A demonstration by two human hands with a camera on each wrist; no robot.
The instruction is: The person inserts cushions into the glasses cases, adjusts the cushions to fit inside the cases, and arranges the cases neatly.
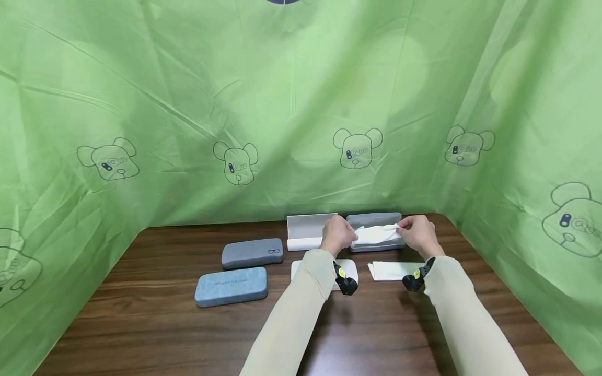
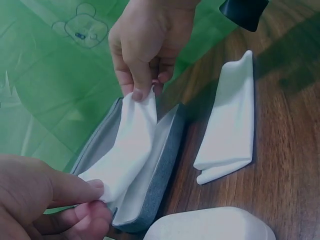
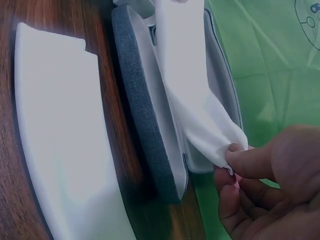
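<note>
Stretched between both hands is a white cloth [image 1: 376, 234], folded into a strip. My left hand [image 1: 338, 234] pinches one end between thumb and fingers, and my right hand [image 1: 418, 233] pinches the other. Directly beneath the cloth lies an opened grey glasses case [image 1: 374, 216], its pale lining showing in both wrist views. In the right wrist view the cloth [image 3: 187, 75] runs slantwise over the case's [image 3: 145, 110] opening. A second folded white cloth [image 1: 392, 271] lies on the table in front of the case, below my right wrist.
An opened white case [image 1: 305, 244] stands left of the grey one. A closed white case [image 1: 349, 267] sits partly behind my left forearm. Further left lie a closed grey case [image 1: 252, 253] with a glasses mark and a light blue case [image 1: 231, 286]. Green fabric [image 1: 291, 130] walls the table's back and sides.
</note>
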